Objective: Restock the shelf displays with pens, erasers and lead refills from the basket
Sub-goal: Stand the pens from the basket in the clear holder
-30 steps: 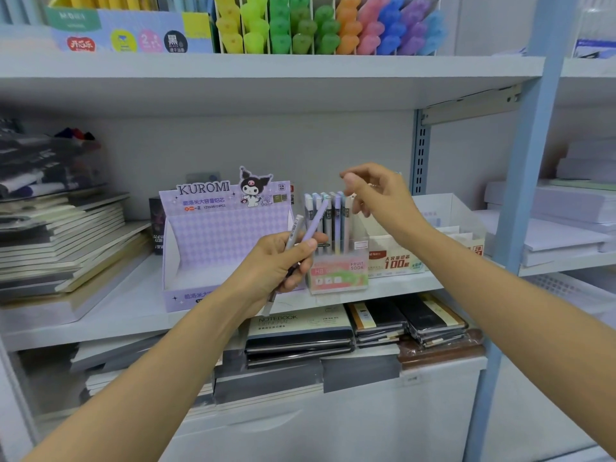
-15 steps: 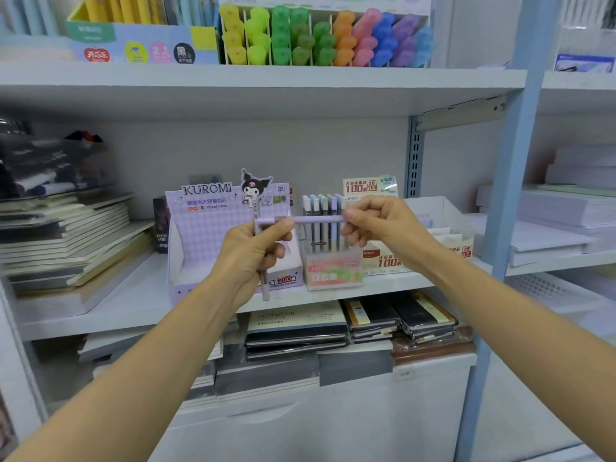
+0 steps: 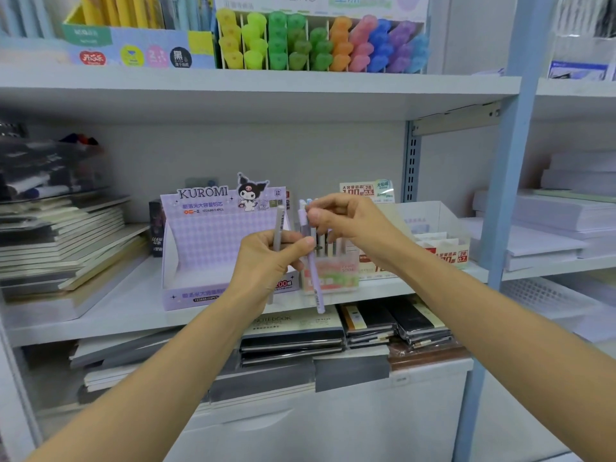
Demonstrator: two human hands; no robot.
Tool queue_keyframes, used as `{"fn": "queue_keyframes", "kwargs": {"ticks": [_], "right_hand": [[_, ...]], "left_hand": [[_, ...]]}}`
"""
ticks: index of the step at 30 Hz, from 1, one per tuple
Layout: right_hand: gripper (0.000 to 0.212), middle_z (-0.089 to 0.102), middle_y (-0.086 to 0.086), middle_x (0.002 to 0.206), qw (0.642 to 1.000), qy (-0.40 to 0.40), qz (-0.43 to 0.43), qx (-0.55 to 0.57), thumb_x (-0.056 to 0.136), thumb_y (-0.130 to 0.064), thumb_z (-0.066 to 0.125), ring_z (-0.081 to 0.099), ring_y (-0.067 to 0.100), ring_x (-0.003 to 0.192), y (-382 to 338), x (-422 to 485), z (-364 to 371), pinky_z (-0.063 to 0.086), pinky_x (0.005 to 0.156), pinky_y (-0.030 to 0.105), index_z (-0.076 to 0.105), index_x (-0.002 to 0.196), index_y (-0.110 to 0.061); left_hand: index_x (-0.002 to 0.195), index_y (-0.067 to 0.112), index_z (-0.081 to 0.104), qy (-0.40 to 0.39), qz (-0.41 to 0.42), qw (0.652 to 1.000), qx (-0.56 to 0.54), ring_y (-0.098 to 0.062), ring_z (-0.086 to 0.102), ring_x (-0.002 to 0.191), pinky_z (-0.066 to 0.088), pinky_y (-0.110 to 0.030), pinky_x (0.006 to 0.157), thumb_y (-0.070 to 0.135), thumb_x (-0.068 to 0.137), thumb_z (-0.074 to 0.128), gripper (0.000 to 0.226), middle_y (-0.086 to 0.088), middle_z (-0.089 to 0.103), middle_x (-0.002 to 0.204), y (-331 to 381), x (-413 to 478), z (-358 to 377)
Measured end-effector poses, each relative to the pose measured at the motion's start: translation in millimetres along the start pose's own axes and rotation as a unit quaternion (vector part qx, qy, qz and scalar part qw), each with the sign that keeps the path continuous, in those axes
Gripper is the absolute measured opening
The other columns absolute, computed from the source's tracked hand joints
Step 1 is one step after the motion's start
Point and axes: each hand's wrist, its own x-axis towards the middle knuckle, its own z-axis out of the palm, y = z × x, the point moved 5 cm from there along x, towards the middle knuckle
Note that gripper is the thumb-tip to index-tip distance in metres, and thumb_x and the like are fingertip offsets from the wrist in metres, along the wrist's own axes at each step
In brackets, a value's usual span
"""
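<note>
We pinch the lilac pen (image 3: 315,281) by its cap with our right hand (image 3: 346,221); our left hand (image 3: 266,261) grips it and a grey pen (image 3: 277,225). The pen box (image 3: 333,278) just behind our fingertips looks part-filled; neither pen is in yet.

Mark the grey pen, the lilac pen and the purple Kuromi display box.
Slim grey pen (image 3: 278,225): head view, upper barrel, under the cap end.
Slim lilac pen (image 3: 315,285): head view, lower barrel.
Purple cardboard Kuromi display box (image 3: 206,241): head view, checkered back panel.
</note>
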Motion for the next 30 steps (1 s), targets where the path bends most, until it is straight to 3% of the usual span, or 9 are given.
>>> {"fn": "queue_keyframes", "kwargs": {"ticks": [4, 8, 12, 16, 21, 26, 30], "right_hand": [[0.012, 0.07, 0.007, 0.084, 1.0, -0.012, -0.004, 0.005, 0.086, -0.013, 0.07, 0.065, 0.021, 0.079, -1.9, 1.7, 3.3, 0.054, 0.081, 0.042, 0.069, 0.097, -0.01], [0.02, 0.071, 0.005, 0.084, 1.0, -0.019, 0.011, 0.018, 0.086, -0.013, 0.07, 0.066, 0.018, 0.078, 2.7, 0.6, 3.4, 0.054, 0.073, 0.032, 0.067, 0.105, -0.006], [0.024, 0.072, 0.013, 0.092, 0.999, -0.007, 0.011, 0.033, 0.087, -0.009, 0.068, 0.067, 0.024, 0.084, 6.3, 1.4, -0.7, 0.055, 0.079, 0.035, 0.065, 0.109, 0.0], [0.023, 0.073, 0.012, 0.099, 0.997, 0.0, 0.015, 0.075, 0.089, -0.008, 0.065, 0.07, 0.019, 0.092, 7.2, 1.5, -9.3, 0.057, 0.077, 0.024, 0.066, 0.112, -0.004], [0.026, 0.073, 0.012, 0.1, 0.995, 0.002, 0.008, 0.095, 0.09, -0.005, 0.061, 0.07, 0.021, 0.094, 5.9, 6.3, -10.1, 0.058, 0.083, 0.029, 0.063, 0.116, -0.001], [0.019, 0.072, 0.008, 0.094, 0.986, 0.112, -0.022, 0.124, 0.092, 0.001, 0.056, 0.069, 0.015, 0.086, -11.6, 24.2, -38.2, 0.057, 0.078, 0.025, 0.063, 0.109, -0.006], [0.021, 0.071, 0.008, 0.095, 0.985, 0.16, -0.021, 0.056, 0.094, 0.001, 0.055, 0.069, 0.013, 0.085, -4.8, 36.8, -43.6, 0.056, 0.075, 0.021, 0.061, 0.113, -0.005]], "left_hand": [[0.092, -0.007, 0.068, -0.003, 0.006, 1.0, 0.0, -0.005, 0.056, 0.045, 0.044, -0.012, 0.047, 0.014, 0.078, 0.078, 0.027, 0.006, 0.066, 0.055, -0.1, -1.0, 3.1], [0.088, -0.004, 0.068, -0.005, 0.016, 1.0, 0.004, -0.001, 0.054, 0.044, 0.043, -0.011, 0.047, 0.013, 0.078, 0.078, 0.023, 0.007, 0.064, 0.051, 1.1, -0.4, 3.6], [0.091, 0.0, 0.069, -0.028, 0.015, 0.999, 0.003, -0.004, 0.061, 0.051, 0.046, -0.011, 0.051, 0.013, 0.08, 0.076, 0.019, 0.004, 0.069, 0.06, -0.1, -1.3, 5.0], [0.085, 0.005, 0.071, -0.052, 0.001, 0.999, -0.006, -0.006, 0.062, 0.052, 0.048, -0.013, 0.053, 0.008, 0.081, 0.074, 0.006, 0.001, 0.071, 0.064, -5.5, -1.0, 1.1], [0.088, 0.012, 0.071, -0.047, -0.024, 0.998, -0.023, -0.006, 0.06, 0.056, 0.045, -0.014, 0.05, 0.016, 0.087, 0.069, 0.005, 0.0, 0.071, 0.072, -9.3, 2.2, -4.5], [0.107, 0.007, 0.065, -0.039, -0.068, 0.995, -0.059, -0.009, 0.059, 0.063, 0.042, -0.018, 0.053, 0.007, 0.099, 0.046, 0.021, -0.001, 0.07, 0.081, -13.2, 7.3, -18.5], [0.115, 0.009, 0.061, -0.066, -0.058, 0.995, -0.052, -0.012, 0.063, 0.065, 0.05, -0.02, 0.058, 0.016, 0.105, 0.037, 0.027, -0.005, 0.071, 0.083, -13.0, 4.9, -27.4]]}}
